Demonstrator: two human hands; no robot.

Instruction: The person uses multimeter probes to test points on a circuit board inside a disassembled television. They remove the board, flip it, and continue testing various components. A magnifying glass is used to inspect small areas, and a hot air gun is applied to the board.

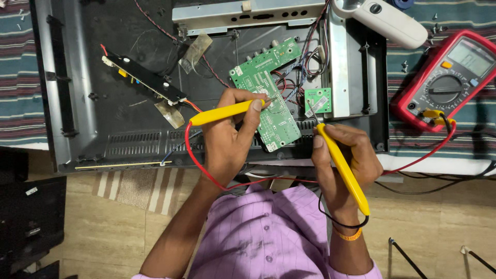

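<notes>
My left hand [230,137] grips a yellow test probe [219,113] with a red lead, its tip touching the large green circuit board [268,77] inside an opened black screen casing [93,93]. My right hand [343,160] holds a second yellow probe [345,170] with a black lead, its metal tip reaching up to a small green board [323,95] beside the large one. Both leads run to a red multimeter [447,77] at the right.
A narrow black board [144,80] with taped wires lies at the casing's left. A metal bracket [248,15] spans the top. A white magnifier [382,18] rests near the meter. Loose screws [405,66] dot the striped cloth. Dark equipment [31,217] stands at lower left.
</notes>
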